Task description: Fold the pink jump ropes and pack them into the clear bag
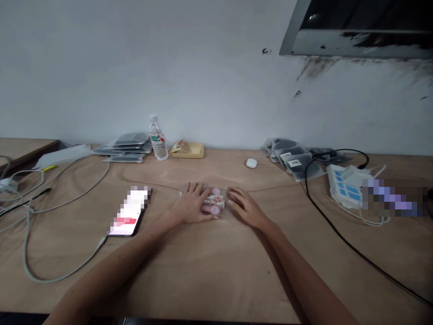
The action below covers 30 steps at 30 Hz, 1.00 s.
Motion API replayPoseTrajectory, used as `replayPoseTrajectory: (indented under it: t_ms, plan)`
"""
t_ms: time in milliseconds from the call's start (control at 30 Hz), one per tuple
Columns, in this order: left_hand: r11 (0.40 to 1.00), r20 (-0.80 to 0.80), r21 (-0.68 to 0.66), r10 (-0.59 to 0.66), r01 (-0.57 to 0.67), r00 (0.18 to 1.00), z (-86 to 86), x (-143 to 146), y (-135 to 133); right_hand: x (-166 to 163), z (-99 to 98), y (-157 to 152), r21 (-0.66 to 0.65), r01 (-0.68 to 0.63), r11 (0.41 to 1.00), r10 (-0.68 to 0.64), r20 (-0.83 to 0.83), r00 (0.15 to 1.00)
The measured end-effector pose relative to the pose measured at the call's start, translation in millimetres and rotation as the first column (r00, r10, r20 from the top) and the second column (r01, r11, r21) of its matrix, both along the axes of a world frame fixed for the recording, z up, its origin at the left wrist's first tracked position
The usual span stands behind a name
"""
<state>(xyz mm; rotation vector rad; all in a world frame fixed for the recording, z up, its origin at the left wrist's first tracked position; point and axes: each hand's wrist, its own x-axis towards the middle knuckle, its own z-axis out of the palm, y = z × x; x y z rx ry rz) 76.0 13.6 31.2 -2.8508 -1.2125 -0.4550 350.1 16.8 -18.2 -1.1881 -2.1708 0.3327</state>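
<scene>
A clear plastic packet with pink, round-ended items and a printed patch inside lies on the wooden table in front of me. Across its left part my left hand rests palm down, fingers spread; that part of the packet is hidden underneath. My right hand is at the packet's right end, its fingers stretched out and slightly bent. The fingertips seem to touch the clear edge, and neither hand is closed round the packet. What exactly the pink items are cannot be made out.
Left of my hands lies a lit phone on a white cable. Behind stand a water bottle, a shallow yellow box and a small white case. Dark packets, a power strip and a black cable are at right.
</scene>
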Motion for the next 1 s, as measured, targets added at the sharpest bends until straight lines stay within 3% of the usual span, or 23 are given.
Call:
replayPoseTrajectory:
  t_ms: [367, 600, 833, 1000]
  plan:
    - [1.000, 0.001, 0.003, 0.008, -0.008, 1.000, 2.6, 0, -1, 0, -1.7, -2, -0.004, 0.051, 0.999, -0.051, 0.070, 0.996]
    - [0.994, 0.078, 0.000, 0.105, -0.105, 0.991, 10.0, -6, -1, 2, -6.2, 2, -0.043, 0.136, 0.990, -0.138, -0.062, 0.989]
    - [0.999, 0.069, -0.004, 0.048, -0.047, 0.997, 3.7, -4, 1, -2, 5.4, -5, -0.044, -0.008, 0.999, 0.002, -0.135, 0.991]
    - [0.999, 0.041, 0.005, 0.031, -0.032, 0.999, 1.4, 0, 0, -4, 11.8, -10, -0.047, -0.154, 0.987, 0.153, -0.026, 0.988]
